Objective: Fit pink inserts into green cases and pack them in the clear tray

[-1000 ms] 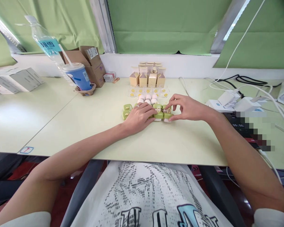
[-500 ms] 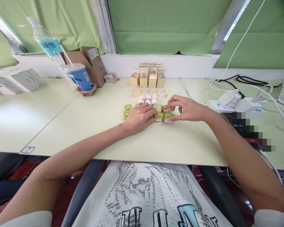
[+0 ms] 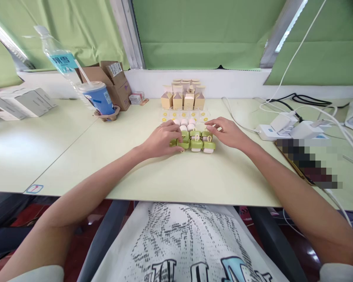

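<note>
Several small green cases with cream loops stand in rows on the table; those at the right end, like this green case (image 3: 208, 145), have white lower parts. My left hand (image 3: 161, 140) curls around the left part of the group, its fingers and thumb gripping a green case (image 3: 182, 141). The hand hides the cases behind it. My right hand (image 3: 225, 132) is at the back right corner of the group, fingers extended and loosely apart, with nothing visible in them. Behind the cases sit several round white pieces (image 3: 191, 127).
Clear plastic trays with yellow dots (image 3: 184, 114) and small tan boxes (image 3: 178, 101) stand behind. At left are a blue cup (image 3: 98, 100), a plastic bottle (image 3: 60, 58) and a cardboard box (image 3: 120, 88). A power strip (image 3: 270, 132) with cables lies right.
My left hand has shifted left and curled around a case, uncovering more of the group. My right hand has let go of the right-end cases and moved slightly back.
</note>
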Motion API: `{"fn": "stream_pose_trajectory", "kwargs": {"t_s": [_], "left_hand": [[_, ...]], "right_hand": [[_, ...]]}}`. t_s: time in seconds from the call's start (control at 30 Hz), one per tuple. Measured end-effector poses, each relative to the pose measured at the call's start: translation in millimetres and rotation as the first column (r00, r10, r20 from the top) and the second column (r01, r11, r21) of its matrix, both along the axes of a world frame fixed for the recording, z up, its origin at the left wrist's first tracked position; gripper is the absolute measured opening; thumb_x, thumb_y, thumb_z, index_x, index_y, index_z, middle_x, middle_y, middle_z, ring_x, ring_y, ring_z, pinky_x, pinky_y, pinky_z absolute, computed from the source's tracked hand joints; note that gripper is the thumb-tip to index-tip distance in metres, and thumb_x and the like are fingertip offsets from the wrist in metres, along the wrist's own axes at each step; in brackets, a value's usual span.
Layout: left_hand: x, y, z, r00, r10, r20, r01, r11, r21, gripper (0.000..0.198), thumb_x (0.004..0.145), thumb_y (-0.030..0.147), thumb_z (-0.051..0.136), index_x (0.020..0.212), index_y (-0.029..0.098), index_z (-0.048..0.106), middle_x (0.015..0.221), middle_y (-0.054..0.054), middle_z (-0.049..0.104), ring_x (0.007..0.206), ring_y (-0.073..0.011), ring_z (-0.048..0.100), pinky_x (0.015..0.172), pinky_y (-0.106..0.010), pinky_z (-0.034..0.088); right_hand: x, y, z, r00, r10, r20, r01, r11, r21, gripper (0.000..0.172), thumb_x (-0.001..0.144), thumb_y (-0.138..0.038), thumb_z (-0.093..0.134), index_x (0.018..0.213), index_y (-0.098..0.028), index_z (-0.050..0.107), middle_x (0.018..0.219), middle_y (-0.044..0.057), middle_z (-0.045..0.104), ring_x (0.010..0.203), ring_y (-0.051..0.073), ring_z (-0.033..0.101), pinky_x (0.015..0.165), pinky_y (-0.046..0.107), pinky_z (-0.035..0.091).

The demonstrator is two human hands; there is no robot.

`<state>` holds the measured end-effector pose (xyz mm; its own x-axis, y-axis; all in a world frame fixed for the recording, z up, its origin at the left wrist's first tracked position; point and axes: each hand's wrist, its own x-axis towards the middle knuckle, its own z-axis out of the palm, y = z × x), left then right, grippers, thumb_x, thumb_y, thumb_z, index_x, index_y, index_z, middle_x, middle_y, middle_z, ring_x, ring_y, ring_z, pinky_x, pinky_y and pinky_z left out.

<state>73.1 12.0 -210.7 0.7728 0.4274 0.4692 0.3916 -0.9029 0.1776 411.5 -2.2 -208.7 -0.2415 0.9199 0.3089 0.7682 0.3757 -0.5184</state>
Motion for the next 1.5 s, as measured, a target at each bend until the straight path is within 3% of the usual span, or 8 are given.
{"fn": "stream_pose_trajectory", "kwargs": {"t_s": [0.23,0.37,0.5,0.63,0.8,1.0,1.23,1.5], "left_hand": [[-11,15,12.2,0.886,0.067,0.459,0.029,0.979,-0.2,0.04,0.1,0.06,0.091,0.102,0.024,0.075,0.138,-0.014,0.07,0.13,-0.0284,0.073,0.1,-0.04,0.068],[-11,29,0.6,0.781,0.178,0.598,-0.028,0.967,-0.252,0.039,0.093,0.049,0.096,0.109,0.025,0.069,0.12,-0.006,0.071,0.1,-0.0181,0.074,0.085,-0.031,0.066],[-10,36,-7.2,0.76,0.188,0.622,-0.036,0.968,-0.248,0.057,0.084,0.042,0.097,0.129,0.025,0.066,0.126,-0.006,0.076,0.103,-0.0202,0.079,0.089,-0.034,0.067],[-9,36,-9.5,0.776,0.232,0.586,-0.083,0.96,-0.269,0.062,0.082,0.038,0.094,0.135,0.024,0.067,0.136,-0.009,0.079,0.11,-0.0233,0.081,0.09,-0.035,0.068],[-7,29,-8.5,0.806,0.229,0.546,-0.107,0.963,-0.247,0.058,0.085,0.03,0.088,0.138,0.023,0.065,0.137,-0.01,0.08,0.11,-0.0231,0.082,0.093,-0.036,0.069],[-9,26,-5.8,0.814,0.256,0.521,-0.153,0.96,-0.233,0.059,0.085,0.028,0.087,0.14,0.024,0.065,0.142,-0.011,0.08,0.117,-0.0255,0.082,0.096,-0.04,0.071],[-5,23,-5.3,0.794,0.247,0.555,-0.102,0.955,-0.278,0.062,0.084,0.033,0.092,0.138,0.025,0.063,0.139,-0.012,0.081,0.127,-0.0294,0.082,0.099,-0.042,0.07],[5,13,-5.6,0.751,0.139,0.646,0.089,0.947,-0.307,0.062,0.085,0.042,0.099,0.133,0.026,0.063,0.137,-0.011,0.083,0.13,-0.0278,0.082,0.11,-0.042,0.068]], "right_hand": [[-2,-8,3.3,0.986,-0.025,-0.166,0.073,0.954,0.291,0.032,0.11,-0.039,0.063,0.119,-0.023,0.089,0.12,0.015,0.083,0.106,0.029,0.08,0.091,0.044,0.068],[-8,-4,4.3,0.992,0.053,-0.113,-0.015,0.951,0.309,0.029,0.106,-0.028,0.062,0.113,-0.021,0.089,0.115,0.014,0.086,0.101,0.029,0.081,0.088,0.043,0.066],[-19,26,31.0,0.983,0.099,0.153,-0.121,0.983,0.136,0.041,0.106,-0.016,0.057,0.128,-0.018,0.091,0.125,0.014,0.088,0.102,0.028,0.081,0.092,0.041,0.062],[-43,57,59.4,0.817,0.126,0.562,-0.148,0.989,-0.007,0.06,0.106,-0.007,0.053,0.154,-0.023,0.085,0.138,0.017,0.083,0.125,0.035,0.078,0.092,0.04,0.055],[-54,60,52.5,0.673,0.087,0.734,-0.034,0.996,-0.086,0.068,0.105,-0.004,0.052,0.16,-0.031,0.081,0.142,0.018,0.079,0.121,0.034,0.079,0.085,0.038,0.051],[-31,56,48.3,0.766,0.026,0.643,-0.039,0.999,0.007,0.054,0.104,-0.009,0.05,0.135,-0.026,0.091,0.149,0.014,0.078,0.128,0.034,0.077,0.089,0.04,0.053],[-28,55,59.2,0.756,0.068,0.651,0.019,0.992,-0.126,0.028,0.106,-0.025,0.066,0.116,-0.022,0.092,0.132,0.014,0.087,0.125,0.036,0.08,0.096,0.042,0.06],[-27,57,58.9,0.917,0.109,0.383,0.047,0.926,-0.375,0.022,0.109,-0.039,0.082,0.096,-0.021,0.08,0.096,0.01,0.09,0.08,0.024,0.086,0.078,0.037,0.069]]}}
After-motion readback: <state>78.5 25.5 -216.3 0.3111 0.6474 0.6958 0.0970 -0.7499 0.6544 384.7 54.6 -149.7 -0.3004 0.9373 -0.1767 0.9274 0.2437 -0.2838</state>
